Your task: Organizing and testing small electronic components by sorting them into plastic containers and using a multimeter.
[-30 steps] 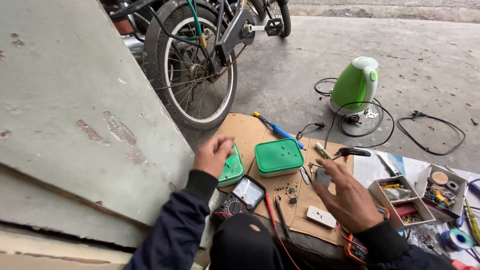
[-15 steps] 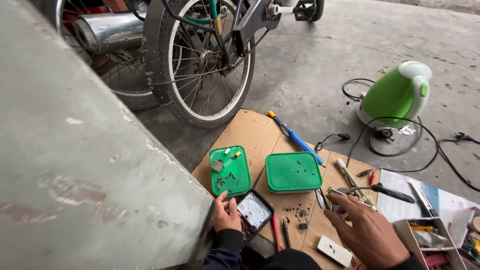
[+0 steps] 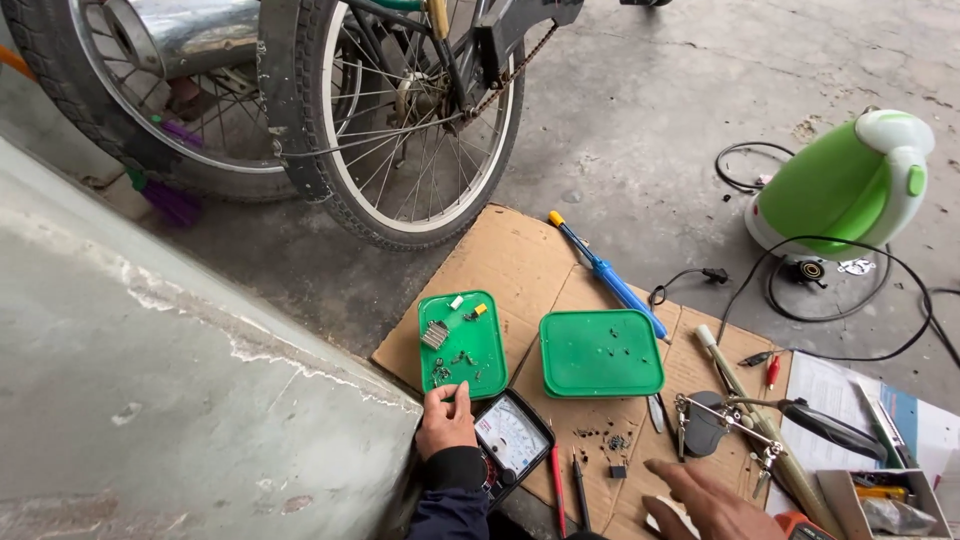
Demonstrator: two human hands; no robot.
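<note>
Far left: a grey concrete slab [image 3: 180, 400] leaning across the lower corner, two spoked wheels behind it, one motorbike wheel [image 3: 130, 110] and one bicycle wheel [image 3: 400, 120].

On the brown cardboard sheet [image 3: 500, 260]: two green plastic pieces, one shallow green tray [image 3: 462, 345] holding small screws and parts, and one square green plastic lid [image 3: 600, 352] with a few specks on it.

Left hand [image 3: 445, 420] rests at the tray's near edge, fingers loosely curled and touching the rim, clamped on nothing. Just beside it lies one black analogue multimeter [image 3: 510, 440] with one red probe [image 3: 557, 490] and one black probe [image 3: 580, 490].

Judged step: sorting or picking small parts from the tray; the next move seems to call for a fine pinch on one piece without scattering the rest.

One blue-handled soldering iron [image 3: 610, 275] lies above the lid. One helping-hands clamp stand [image 3: 720, 420] sits right of centre.

Right hand [image 3: 710, 500], fingers spread apart and empty, hovers low over the cardboard near loose black bits.

Far right: one green and white electric kettle [image 3: 845, 185] on the concrete floor, black cables looped around it; one open parts box [image 3: 880, 500] at the corner.
</note>
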